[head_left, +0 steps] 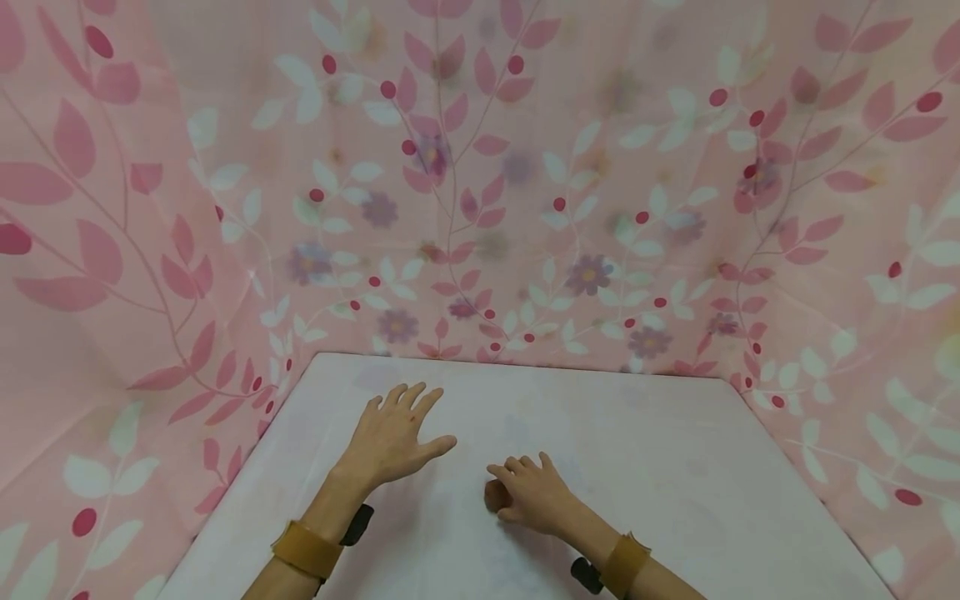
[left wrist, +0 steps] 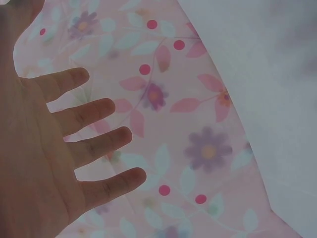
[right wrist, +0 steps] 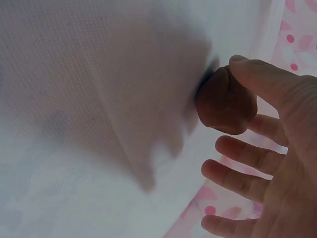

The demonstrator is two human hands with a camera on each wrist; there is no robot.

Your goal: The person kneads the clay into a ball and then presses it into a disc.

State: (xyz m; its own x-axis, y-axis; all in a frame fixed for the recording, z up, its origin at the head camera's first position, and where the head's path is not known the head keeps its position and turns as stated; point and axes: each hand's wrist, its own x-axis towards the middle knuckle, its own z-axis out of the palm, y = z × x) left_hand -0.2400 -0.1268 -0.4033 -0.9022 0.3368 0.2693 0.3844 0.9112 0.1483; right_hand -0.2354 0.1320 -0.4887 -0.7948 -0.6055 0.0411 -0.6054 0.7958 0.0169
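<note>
A small brown rounded lump is pinched between the thumb and index finger of my right hand, over the white table. In the right wrist view the lump has a crease at its top; the thumb lies along its upper edge, the index fingertip is partly hidden behind it, and the other fingers of the right hand are spread apart. My left hand is held over the left part of the table, fingers spread, holding nothing. The left wrist view shows this hand with its palm bare.
The white-covered table reaches back to a pink curtain printed with leaves and flowers, which also hangs at the left and right sides. Each wrist wears a tan band with a small black device.
</note>
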